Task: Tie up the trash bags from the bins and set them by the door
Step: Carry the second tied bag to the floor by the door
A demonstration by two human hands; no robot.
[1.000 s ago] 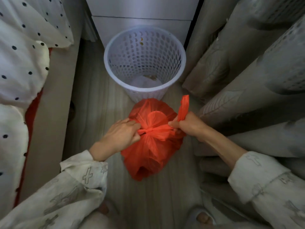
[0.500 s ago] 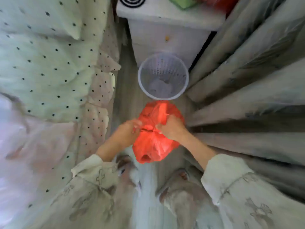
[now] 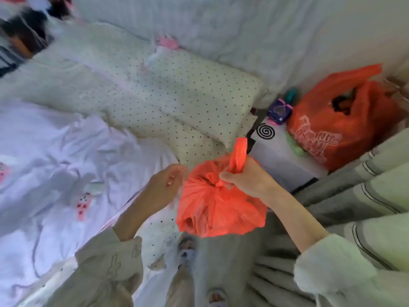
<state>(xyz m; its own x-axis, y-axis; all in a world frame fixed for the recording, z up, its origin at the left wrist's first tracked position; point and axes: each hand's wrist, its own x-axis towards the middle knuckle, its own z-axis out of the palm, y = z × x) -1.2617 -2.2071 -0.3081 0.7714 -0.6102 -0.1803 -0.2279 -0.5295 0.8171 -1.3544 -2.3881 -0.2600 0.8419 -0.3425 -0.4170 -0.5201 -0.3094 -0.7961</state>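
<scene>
The red trash bag [image 3: 218,204] hangs in the air, bunched at a knot near its top, with one loose handle strip sticking up. The right hand [image 3: 245,178] grips that gathered neck, fingers curled tight around it, and carries the bag's weight. The left hand [image 3: 164,186] is just beside the bag on its left, fingers loosely bent; whether it touches the plastic is blurred. Behind the bag lies a dotted pillow [image 3: 177,94], and beyond the bag to its right a white nightstand [image 3: 285,158] bears a second orange bag [image 3: 332,129]. Curtains [image 3: 358,180] hang right of the bag.
</scene>
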